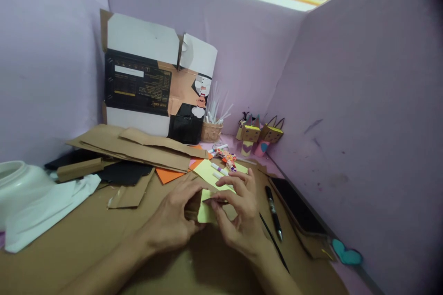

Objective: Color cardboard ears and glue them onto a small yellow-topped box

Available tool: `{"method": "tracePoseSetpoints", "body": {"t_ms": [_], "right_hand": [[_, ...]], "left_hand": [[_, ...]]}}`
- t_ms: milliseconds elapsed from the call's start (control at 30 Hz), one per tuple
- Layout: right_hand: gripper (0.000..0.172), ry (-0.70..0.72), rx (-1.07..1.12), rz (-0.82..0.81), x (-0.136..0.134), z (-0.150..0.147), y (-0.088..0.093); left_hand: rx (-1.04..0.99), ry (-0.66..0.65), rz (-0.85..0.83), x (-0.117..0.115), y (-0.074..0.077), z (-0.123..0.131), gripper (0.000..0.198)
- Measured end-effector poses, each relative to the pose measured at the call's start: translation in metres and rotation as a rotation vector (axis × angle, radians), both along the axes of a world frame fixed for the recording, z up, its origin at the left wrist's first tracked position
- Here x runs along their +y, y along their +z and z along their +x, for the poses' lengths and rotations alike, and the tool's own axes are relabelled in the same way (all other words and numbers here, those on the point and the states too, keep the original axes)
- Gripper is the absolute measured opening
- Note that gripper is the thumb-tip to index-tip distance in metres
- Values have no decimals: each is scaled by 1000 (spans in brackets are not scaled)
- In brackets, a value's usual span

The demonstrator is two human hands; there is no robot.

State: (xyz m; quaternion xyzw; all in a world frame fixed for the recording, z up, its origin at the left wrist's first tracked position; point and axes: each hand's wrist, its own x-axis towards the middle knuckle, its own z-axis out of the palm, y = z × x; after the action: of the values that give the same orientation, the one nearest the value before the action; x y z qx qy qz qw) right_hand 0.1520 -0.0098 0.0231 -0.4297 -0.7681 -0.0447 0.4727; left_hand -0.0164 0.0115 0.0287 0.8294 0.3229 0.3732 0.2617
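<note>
My left hand is wrapped around a small cardboard box, just above the brown work surface. One side of this box, facing my right hand, is covered in pale yellow paper. With thumb and index finger, my right hand pinches a small thin brown piece against or just over the yellow side; whether it touches cannot be made out. The other fingers of that hand are raised and spread. Fingers hide part of both the box and the piece.
Cardboard sheets and an unfolded carton are at the back left. Markers lie on yellow paper behind my hands. A pen, a dark phone and a black cord lie right. Box figures stand behind; a white pot is left.
</note>
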Motion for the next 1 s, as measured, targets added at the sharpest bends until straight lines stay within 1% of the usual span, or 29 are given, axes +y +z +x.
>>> {"method": "tracePoseSetpoints", "body": {"t_ms": [67,100,133,200,267,333,367,400,467,567,633,700,800,1000], "right_hand": [[13,44,33,-32,1,2,3],[14,73,71,-50,2,5,4],[19,104,132,-72,3,8,5],[28,150,333,-124,8,17,6],[33,167,591,-211,13,26,5],[39,197,779,-357,17,31,2],[41,226,825,-442,18,32,1],[43,261,836,-527,19,31,0],[44,302,778,-667,17,27,1],[40,296,609,-830,11,16,3],[35,283,526,-907,8,9,4],[30,271,508,-954,6,4,5],[22,244,542,-987,4,-1,5],[14,227,589,-968,4,-5,1]], "left_hand": [[-18,-17,-71,1,3,-1,42],[-30,-23,-120,2,3,-3,45],[-46,-30,-180,3,3,-5,50],[-81,-55,-313,7,2,-10,59],[-113,-84,-430,11,0,-16,63],[-120,-120,-505,15,-1,-22,62],[-111,-140,-526,17,-1,-25,61],[-97,-155,-540,18,-1,-27,59],[-67,-176,-560,19,1,-31,56],[-42,-168,-583,20,5,-34,52],[-24,-153,-597,20,8,-36,52],[-1,-138,-605,19,10,-36,52],[29,-129,-606,18,10,-35,52],[40,-169,-671,18,7,-33,55]]}}
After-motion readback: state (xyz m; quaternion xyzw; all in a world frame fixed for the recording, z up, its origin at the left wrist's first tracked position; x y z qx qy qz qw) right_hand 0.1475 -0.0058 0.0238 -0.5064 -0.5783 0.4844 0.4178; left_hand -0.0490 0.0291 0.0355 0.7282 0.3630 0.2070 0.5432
